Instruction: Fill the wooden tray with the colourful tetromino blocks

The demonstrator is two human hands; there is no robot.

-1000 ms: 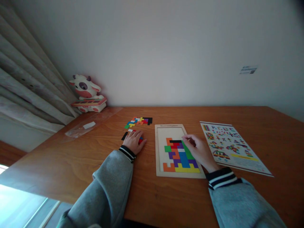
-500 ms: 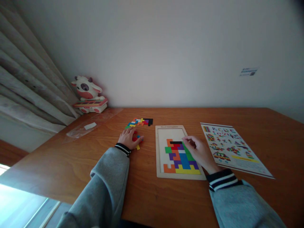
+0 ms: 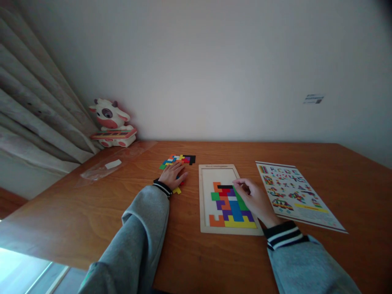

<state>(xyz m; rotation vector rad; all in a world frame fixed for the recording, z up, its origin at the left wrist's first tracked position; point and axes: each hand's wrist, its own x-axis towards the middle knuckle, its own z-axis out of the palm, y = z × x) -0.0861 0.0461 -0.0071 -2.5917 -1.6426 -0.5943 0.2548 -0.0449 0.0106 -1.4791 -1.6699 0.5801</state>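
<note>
While the left hand (image 3: 172, 175) is lying open over loose pieces (image 3: 187, 159) beside the puzzle board (image 3: 214, 173), I am logging the right hand (image 3: 256, 201) as curled by the inlaid pieces (image 3: 236, 210), grip indeterminable. These are covering most of the lower part; top and left strip are showing bare.

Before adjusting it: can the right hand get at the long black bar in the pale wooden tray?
Probably yes: the right hand is beside the black bar, with nothing seen between them.
</note>
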